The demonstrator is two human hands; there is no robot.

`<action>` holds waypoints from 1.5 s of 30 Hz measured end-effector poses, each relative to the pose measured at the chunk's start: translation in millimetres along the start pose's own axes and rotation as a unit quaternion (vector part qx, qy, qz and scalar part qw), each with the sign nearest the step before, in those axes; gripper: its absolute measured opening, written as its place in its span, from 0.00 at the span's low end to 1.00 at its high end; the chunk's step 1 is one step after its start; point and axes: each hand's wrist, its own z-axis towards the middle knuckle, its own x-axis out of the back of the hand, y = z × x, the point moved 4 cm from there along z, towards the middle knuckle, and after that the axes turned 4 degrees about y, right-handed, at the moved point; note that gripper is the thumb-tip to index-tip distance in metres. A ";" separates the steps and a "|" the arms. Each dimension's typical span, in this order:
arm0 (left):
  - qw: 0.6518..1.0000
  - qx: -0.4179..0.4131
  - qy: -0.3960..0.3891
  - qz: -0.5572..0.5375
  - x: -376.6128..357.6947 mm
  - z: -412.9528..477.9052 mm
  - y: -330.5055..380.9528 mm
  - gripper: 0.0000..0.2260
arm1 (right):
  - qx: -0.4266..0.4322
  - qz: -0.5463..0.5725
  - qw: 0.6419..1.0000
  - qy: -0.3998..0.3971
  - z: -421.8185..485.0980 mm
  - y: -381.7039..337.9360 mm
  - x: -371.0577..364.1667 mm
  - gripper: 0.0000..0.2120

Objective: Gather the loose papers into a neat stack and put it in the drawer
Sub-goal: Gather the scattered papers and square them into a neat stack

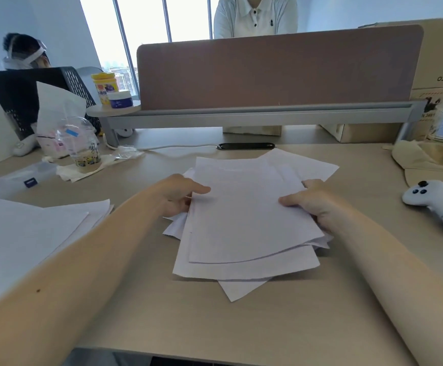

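Note:
A loose pile of white papers (244, 217) lies askew in the middle of the wooden desk (241, 318), with corners sticking out at several angles. My left hand (178, 194) grips the pile's left edge, thumb on top and fingers under the sheets. My right hand (312, 204) holds the right edge the same way, thumb pressed on the top sheet. A second batch of white sheets (30, 233) lies at the desk's left side, apart from both hands. No drawer is in view.
A white game controller (437, 204) lies at the right. A plastic cup (82, 146), packets and jars (109, 88) crowd the back left. A brown divider panel (275, 70) closes the desk's far side, with a person behind it. Cardboard boxes (437, 75) stand at the back right.

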 end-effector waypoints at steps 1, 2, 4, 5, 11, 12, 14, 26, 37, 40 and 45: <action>1.000 -0.009 -0.007 -0.001 -5.5 -1.0 -2.1 0.15 | 0.009 -0.014 1.000 0.002 0.3 0.5 -2.2 0.16; 1.000 -0.019 -0.014 0.004 -10.1 -1.9 -4.3 0.15 | 0.013 -0.022 1.000 -0.001 -0.7 1.3 -4.6 0.16; 0.998 -0.036 -0.028 0.042 -17.2 -1.9 -8.5 0.13 | 0.011 -0.030 0.999 -0.015 -1.1 3.7 -7.9 0.15; 0.996 -0.051 -0.018 0.076 -17.6 -2.0 -8.5 0.10 | 0.009 -0.033 0.999 -0.018 -0.8 3.9 -7.6 0.14; 0.974 -0.072 0.163 0.138 32.7 12.4 5.6 0.09 | 0.031 -0.124 0.987 0.096 10.2 -3.1 31.9 0.14; 0.984 -0.039 0.135 0.108 35.8 11.9 3.5 0.11 | 0.027 -0.130 0.986 0.099 11.6 -1.6 34.6 0.16; 0.995 -0.001 0.070 0.071 32.0 6.6 3.0 0.11 | 0.009 -0.134 0.987 0.087 13.2 2.1 34.8 0.17; 0.958 -0.089 0.088 0.258 17.7 -0.1 6.5 0.16 | 0.028 -0.121 0.988 0.093 22.2 5.8 42.4 0.04; 0.885 0.037 0.091 0.455 74.6 12.5 -3.6 0.25 | 0.051 -0.115 0.982 0.144 21.2 5.5 57.5 0.13; 0.896 0.001 0.076 0.438 73.6 15.6 -3.2 0.13 | 0.057 -0.116 0.982 0.141 22.7 6.0 59.3 0.13; 0.962 -0.091 0.081 0.246 77.7 17.7 12.1 0.09 | 0.055 -0.132 0.984 0.109 19.3 3.3 58.5 0.07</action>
